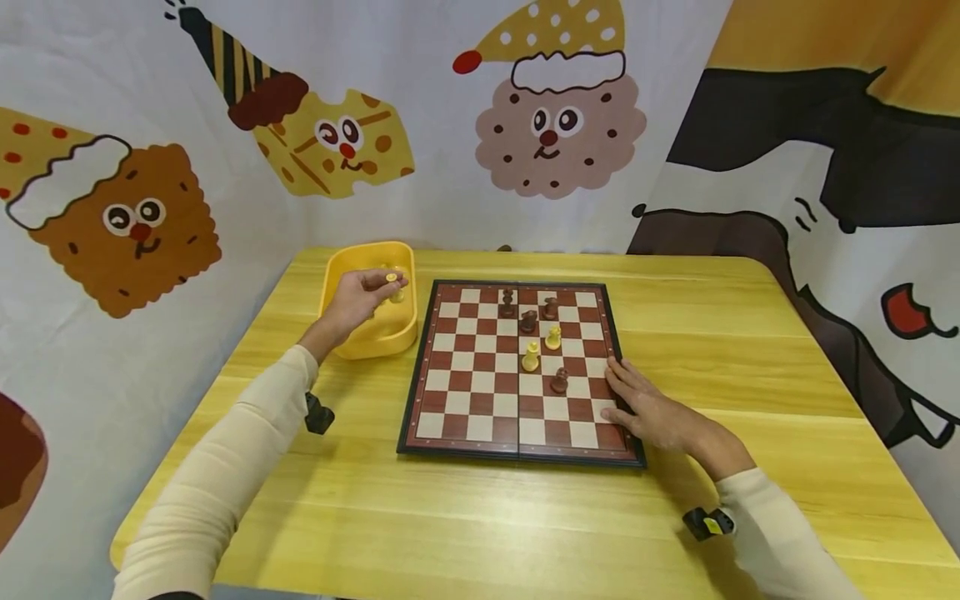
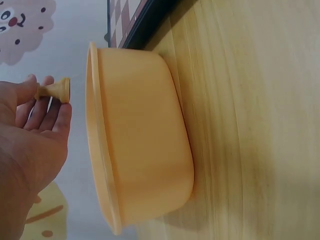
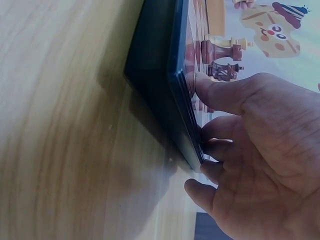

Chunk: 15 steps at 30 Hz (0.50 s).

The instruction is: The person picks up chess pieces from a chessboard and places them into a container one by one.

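My left hand pinches a pale yellow chess piece between thumb and fingers, above the yellow plastic bin. In the left wrist view the piece lies sideways, its wide base facing the bin's rim. My right hand rests on the right edge of the chessboard, thumb on the squares and fingers along the dark rim. On the board stand a tall dark brown piece, other brown pieces, including a rook closest to me, and two yellow pieces, one near the fold line.
The board lies on a wooden table, to the right of the bin. More yellow pieces show inside the bin, partly behind the left hand. A cloth with cartoon figures hangs behind the table.
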Each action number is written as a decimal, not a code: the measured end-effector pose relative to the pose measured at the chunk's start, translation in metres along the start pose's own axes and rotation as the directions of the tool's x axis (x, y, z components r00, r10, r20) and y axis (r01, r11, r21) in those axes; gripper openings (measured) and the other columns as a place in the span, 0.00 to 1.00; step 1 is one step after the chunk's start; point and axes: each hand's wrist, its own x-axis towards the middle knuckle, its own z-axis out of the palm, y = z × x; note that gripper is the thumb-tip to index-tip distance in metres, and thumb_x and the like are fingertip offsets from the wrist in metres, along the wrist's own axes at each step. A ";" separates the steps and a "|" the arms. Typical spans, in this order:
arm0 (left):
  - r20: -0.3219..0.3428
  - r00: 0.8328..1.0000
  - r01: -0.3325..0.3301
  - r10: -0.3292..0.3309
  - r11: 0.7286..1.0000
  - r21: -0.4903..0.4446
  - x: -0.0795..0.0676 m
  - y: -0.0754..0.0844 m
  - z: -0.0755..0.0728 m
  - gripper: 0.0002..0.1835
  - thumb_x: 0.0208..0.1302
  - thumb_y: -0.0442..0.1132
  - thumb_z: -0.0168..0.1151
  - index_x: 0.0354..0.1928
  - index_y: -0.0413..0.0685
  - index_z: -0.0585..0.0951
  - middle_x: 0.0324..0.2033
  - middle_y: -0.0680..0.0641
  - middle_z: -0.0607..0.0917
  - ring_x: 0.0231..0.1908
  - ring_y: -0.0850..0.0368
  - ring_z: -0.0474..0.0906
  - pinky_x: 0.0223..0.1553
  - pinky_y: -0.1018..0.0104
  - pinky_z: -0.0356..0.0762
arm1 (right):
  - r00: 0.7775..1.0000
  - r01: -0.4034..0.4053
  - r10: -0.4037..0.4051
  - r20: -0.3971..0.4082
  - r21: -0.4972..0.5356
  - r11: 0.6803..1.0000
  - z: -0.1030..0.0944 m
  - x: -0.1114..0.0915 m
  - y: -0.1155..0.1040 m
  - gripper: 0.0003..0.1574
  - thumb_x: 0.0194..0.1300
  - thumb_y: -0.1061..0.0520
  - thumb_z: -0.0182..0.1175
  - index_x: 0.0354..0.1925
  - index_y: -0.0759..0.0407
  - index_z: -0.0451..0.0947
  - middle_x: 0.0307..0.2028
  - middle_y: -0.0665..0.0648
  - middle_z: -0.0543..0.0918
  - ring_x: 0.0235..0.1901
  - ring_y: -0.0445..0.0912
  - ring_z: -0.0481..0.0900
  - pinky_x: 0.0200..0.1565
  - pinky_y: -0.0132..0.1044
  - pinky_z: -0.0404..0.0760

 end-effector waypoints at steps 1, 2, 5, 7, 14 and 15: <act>-0.013 1.000 0.005 -0.005 1.000 0.000 0.000 0.000 -0.001 0.20 0.76 0.39 0.60 0.62 0.34 0.80 0.55 0.39 0.85 0.40 0.60 0.84 0.23 0.74 0.72 | 1.000 -0.001 0.001 -0.001 0.001 1.000 0.000 0.000 0.000 0.47 0.79 0.47 0.55 0.75 0.78 0.48 0.77 0.75 0.43 0.75 0.70 0.37 0.69 0.68 0.49; -0.025 1.000 0.008 -0.008 1.000 0.001 -0.001 0.000 -0.003 0.20 0.76 0.39 0.60 0.62 0.34 0.80 0.55 0.39 0.85 0.36 0.62 0.83 0.20 0.73 0.69 | 1.000 -0.001 0.001 -0.003 0.002 1.000 0.000 -0.001 0.000 0.47 0.79 0.47 0.55 0.75 0.78 0.48 0.77 0.75 0.44 0.75 0.70 0.37 0.69 0.68 0.49; -0.055 0.998 0.014 -0.016 1.000 -0.021 0.000 -0.002 -0.006 0.20 0.76 0.39 0.61 0.63 0.33 0.79 0.55 0.38 0.84 0.31 0.66 0.80 0.19 0.74 0.71 | 1.000 -0.002 0.002 -0.011 0.002 1.000 0.001 -0.001 0.000 0.47 0.79 0.48 0.55 0.76 0.78 0.48 0.77 0.74 0.44 0.75 0.70 0.37 0.69 0.67 0.49; -0.068 0.997 0.018 -0.021 0.999 -0.044 0.001 -0.003 -0.007 0.19 0.76 0.37 0.61 0.62 0.32 0.79 0.56 0.37 0.83 0.30 0.66 0.80 0.19 0.74 0.72 | 1.000 -0.002 0.002 -0.016 -0.001 1.000 0.002 -0.001 0.001 0.46 0.79 0.48 0.54 0.76 0.78 0.48 0.77 0.74 0.44 0.75 0.69 0.37 0.70 0.67 0.49; -0.090 0.994 0.058 -0.065 0.995 -0.079 0.003 -0.008 -0.009 0.20 0.76 0.38 0.60 0.63 0.33 0.79 0.57 0.38 0.83 0.42 0.51 0.83 0.21 0.74 0.75 | 1.000 -0.004 0.004 -0.026 -0.006 1.000 0.003 -0.001 0.001 0.46 0.79 0.48 0.54 0.76 0.78 0.48 0.77 0.74 0.44 0.76 0.69 0.37 0.70 0.67 0.49; -0.090 0.993 0.065 -0.071 0.995 -0.076 0.003 -0.009 -0.010 0.20 0.76 0.39 0.60 0.63 0.34 0.79 0.57 0.38 0.83 0.44 0.49 0.83 0.22 0.74 0.75 | 1.000 -0.004 0.004 -0.028 -0.003 1.000 0.003 -0.001 0.001 0.46 0.79 0.48 0.54 0.75 0.78 0.48 0.77 0.74 0.44 0.76 0.69 0.37 0.70 0.67 0.49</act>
